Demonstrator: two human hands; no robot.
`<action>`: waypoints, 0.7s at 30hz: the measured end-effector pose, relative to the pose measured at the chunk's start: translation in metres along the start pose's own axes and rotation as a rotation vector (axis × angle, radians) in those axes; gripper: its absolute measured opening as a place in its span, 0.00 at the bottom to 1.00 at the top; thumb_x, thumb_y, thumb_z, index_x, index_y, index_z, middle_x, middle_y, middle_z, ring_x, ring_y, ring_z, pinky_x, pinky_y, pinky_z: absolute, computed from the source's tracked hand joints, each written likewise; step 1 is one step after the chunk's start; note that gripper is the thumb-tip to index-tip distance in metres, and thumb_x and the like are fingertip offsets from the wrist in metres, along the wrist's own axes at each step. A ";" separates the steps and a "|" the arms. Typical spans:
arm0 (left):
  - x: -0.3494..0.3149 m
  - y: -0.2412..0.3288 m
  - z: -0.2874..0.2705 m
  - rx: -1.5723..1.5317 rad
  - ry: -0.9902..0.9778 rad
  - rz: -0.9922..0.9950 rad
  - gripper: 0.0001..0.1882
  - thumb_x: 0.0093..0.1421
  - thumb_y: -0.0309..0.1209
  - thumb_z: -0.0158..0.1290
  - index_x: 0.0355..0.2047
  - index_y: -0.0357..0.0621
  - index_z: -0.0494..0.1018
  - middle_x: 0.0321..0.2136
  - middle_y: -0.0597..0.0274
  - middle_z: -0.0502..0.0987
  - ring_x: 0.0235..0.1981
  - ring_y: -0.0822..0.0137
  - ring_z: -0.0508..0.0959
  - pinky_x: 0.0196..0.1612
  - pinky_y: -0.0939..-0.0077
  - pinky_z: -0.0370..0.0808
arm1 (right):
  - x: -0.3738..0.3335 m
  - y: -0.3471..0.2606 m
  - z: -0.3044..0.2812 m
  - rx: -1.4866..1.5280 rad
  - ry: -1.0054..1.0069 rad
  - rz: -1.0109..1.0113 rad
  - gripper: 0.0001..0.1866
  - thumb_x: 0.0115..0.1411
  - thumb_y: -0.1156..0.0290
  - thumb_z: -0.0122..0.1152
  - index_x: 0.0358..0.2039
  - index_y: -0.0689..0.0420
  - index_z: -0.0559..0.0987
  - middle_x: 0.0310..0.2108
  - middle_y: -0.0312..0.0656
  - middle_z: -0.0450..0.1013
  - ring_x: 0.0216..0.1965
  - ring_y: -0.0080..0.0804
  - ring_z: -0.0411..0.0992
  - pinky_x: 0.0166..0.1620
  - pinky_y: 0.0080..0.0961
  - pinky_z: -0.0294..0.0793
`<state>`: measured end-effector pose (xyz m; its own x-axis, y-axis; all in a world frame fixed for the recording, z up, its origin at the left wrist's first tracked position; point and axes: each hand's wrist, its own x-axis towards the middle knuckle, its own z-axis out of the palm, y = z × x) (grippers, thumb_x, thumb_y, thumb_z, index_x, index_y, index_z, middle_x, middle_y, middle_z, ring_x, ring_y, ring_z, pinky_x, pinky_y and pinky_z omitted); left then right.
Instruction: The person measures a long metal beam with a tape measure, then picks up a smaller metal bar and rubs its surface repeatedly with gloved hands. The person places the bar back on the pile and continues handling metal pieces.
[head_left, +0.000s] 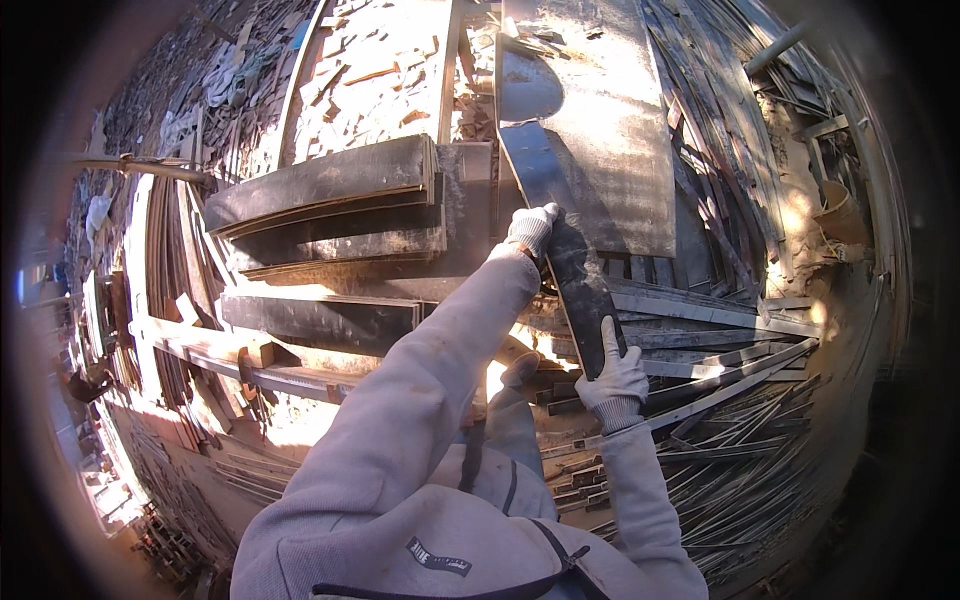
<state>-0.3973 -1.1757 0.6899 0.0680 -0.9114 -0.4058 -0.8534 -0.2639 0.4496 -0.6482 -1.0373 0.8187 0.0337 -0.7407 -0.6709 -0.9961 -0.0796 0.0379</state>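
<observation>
A long, narrow dark board (585, 285) slants across the middle, its far end over a large sheet and its near end toward me. My left hand (533, 230), in a pale knit glove, is closed on the board's left edge about halfway along. At the near end, my right hand (614, 378), also gloved, grips the board with the thumb side lying along its top face. To the left of the board lie stacks of similar dark-faced boards, one farther off (330, 190) and one nearer (325, 320).
A large dusty sheet (625, 150) lies at the far right of centre. Beyond the stacks is a heap of broken wood scraps (365, 70). Long thin wooden strips (730, 440) cover the ground at right. A wooden beam (250, 365) runs along the left.
</observation>
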 end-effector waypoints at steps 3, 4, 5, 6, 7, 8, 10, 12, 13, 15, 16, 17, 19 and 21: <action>0.025 -0.015 0.011 -0.351 -0.063 -0.213 0.16 0.72 0.29 0.51 0.58 0.53 0.77 0.49 0.47 0.85 0.50 0.47 0.86 0.52 0.58 0.83 | 0.004 -0.009 -0.007 0.001 -0.034 0.037 0.66 0.50 0.51 0.74 0.81 0.19 0.39 0.57 0.51 0.63 0.54 0.51 0.74 0.58 0.46 0.78; 0.031 -0.019 0.014 -0.403 -0.060 -0.264 0.17 0.70 0.28 0.53 0.58 0.53 0.77 0.49 0.47 0.85 0.51 0.47 0.86 0.53 0.58 0.83 | 0.005 -0.012 -0.009 0.007 -0.035 0.049 0.67 0.50 0.51 0.75 0.81 0.19 0.39 0.57 0.51 0.64 0.54 0.51 0.74 0.57 0.46 0.78; 0.036 -0.022 0.016 -0.508 -0.066 -0.333 0.21 0.66 0.27 0.58 0.59 0.54 0.77 0.49 0.47 0.85 0.51 0.47 0.85 0.53 0.58 0.83 | 0.006 -0.014 -0.010 -0.006 -0.038 0.047 0.67 0.50 0.50 0.75 0.81 0.19 0.38 0.57 0.50 0.63 0.54 0.51 0.74 0.57 0.46 0.78; 0.039 -0.024 0.015 -0.606 -0.063 -0.379 0.25 0.61 0.26 0.63 0.59 0.54 0.76 0.49 0.47 0.85 0.52 0.46 0.85 0.54 0.58 0.83 | 0.007 -0.017 -0.011 -0.012 -0.021 0.042 0.67 0.50 0.50 0.75 0.81 0.19 0.38 0.58 0.50 0.63 0.54 0.51 0.74 0.57 0.46 0.79; 0.041 -0.024 0.014 -0.578 -0.059 -0.364 0.29 0.56 0.25 0.68 0.59 0.55 0.76 0.49 0.47 0.85 0.53 0.46 0.85 0.54 0.59 0.83 | 0.008 -0.018 -0.012 -0.012 -0.016 0.045 0.68 0.50 0.50 0.75 0.81 0.19 0.37 0.58 0.50 0.63 0.54 0.51 0.74 0.56 0.46 0.79; 0.040 -0.025 0.010 -0.425 -0.066 -0.254 0.33 0.52 0.25 0.71 0.59 0.54 0.76 0.49 0.47 0.85 0.53 0.46 0.85 0.54 0.59 0.83 | 0.009 -0.020 -0.013 -0.027 -0.012 0.042 0.68 0.50 0.50 0.76 0.81 0.18 0.37 0.58 0.50 0.63 0.54 0.51 0.74 0.57 0.46 0.79; 0.038 -0.022 0.002 -0.014 -0.064 -0.046 0.38 0.46 0.27 0.75 0.59 0.52 0.75 0.48 0.47 0.85 0.53 0.45 0.85 0.55 0.59 0.83 | 0.010 -0.022 -0.015 -0.047 -0.026 0.045 0.68 0.50 0.50 0.76 0.81 0.18 0.36 0.58 0.50 0.63 0.55 0.51 0.74 0.57 0.45 0.79; 0.035 -0.020 -0.007 0.060 -0.072 -0.004 0.42 0.41 0.29 0.78 0.58 0.51 0.74 0.48 0.47 0.85 0.53 0.45 0.85 0.55 0.59 0.83 | 0.012 -0.024 -0.016 -0.053 -0.016 0.051 0.68 0.50 0.50 0.76 0.81 0.18 0.37 0.58 0.50 0.63 0.55 0.51 0.74 0.57 0.45 0.79; 0.033 -0.020 -0.010 0.064 -0.064 0.005 0.41 0.42 0.29 0.78 0.58 0.50 0.74 0.47 0.46 0.85 0.53 0.45 0.85 0.55 0.58 0.83 | 0.013 -0.025 -0.017 -0.055 -0.012 0.053 0.68 0.50 0.50 0.76 0.81 0.18 0.37 0.58 0.50 0.63 0.55 0.51 0.74 0.57 0.45 0.79; 0.033 -0.021 -0.015 0.047 -0.083 -0.019 0.38 0.45 0.30 0.76 0.58 0.48 0.74 0.47 0.45 0.85 0.53 0.45 0.85 0.55 0.58 0.83 | 0.014 -0.026 -0.019 -0.044 -0.025 0.054 0.68 0.50 0.49 0.76 0.81 0.19 0.37 0.58 0.50 0.63 0.56 0.51 0.74 0.57 0.45 0.79; 0.035 -0.022 -0.016 -0.039 -0.080 -0.048 0.35 0.48 0.32 0.75 0.57 0.47 0.74 0.47 0.44 0.85 0.53 0.45 0.85 0.55 0.59 0.83 | 0.015 -0.026 -0.019 -0.039 -0.033 0.056 0.68 0.50 0.49 0.76 0.81 0.19 0.37 0.58 0.50 0.63 0.56 0.51 0.73 0.57 0.45 0.79; 0.037 -0.022 -0.015 -0.125 -0.074 -0.077 0.32 0.51 0.33 0.73 0.57 0.46 0.75 0.47 0.43 0.85 0.53 0.46 0.85 0.55 0.59 0.83 | 0.015 -0.027 -0.020 -0.031 -0.032 0.051 0.68 0.50 0.49 0.76 0.81 0.19 0.37 0.58 0.50 0.63 0.56 0.51 0.73 0.57 0.45 0.79; 0.043 -0.023 -0.013 -0.462 -0.084 -0.286 0.27 0.59 0.39 0.68 0.56 0.44 0.77 0.47 0.42 0.85 0.52 0.47 0.85 0.55 0.60 0.82 | 0.016 -0.028 -0.021 -0.022 -0.042 0.047 0.68 0.50 0.49 0.76 0.81 0.19 0.37 0.57 0.50 0.63 0.56 0.51 0.73 0.57 0.45 0.79; 0.049 -0.023 -0.011 -0.771 -0.038 -0.547 0.25 0.65 0.45 0.63 0.55 0.42 0.80 0.48 0.42 0.85 0.52 0.48 0.85 0.55 0.61 0.81 | 0.017 -0.030 -0.021 -0.024 -0.034 0.037 0.68 0.50 0.49 0.76 0.81 0.19 0.37 0.57 0.50 0.63 0.56 0.51 0.73 0.57 0.45 0.79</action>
<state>-0.3682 -1.2174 0.6684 0.3292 -0.5919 -0.7357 -0.1305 -0.8002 0.5854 -0.6159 -1.0616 0.8223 -0.0063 -0.7201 -0.6939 -0.9944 -0.0689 0.0806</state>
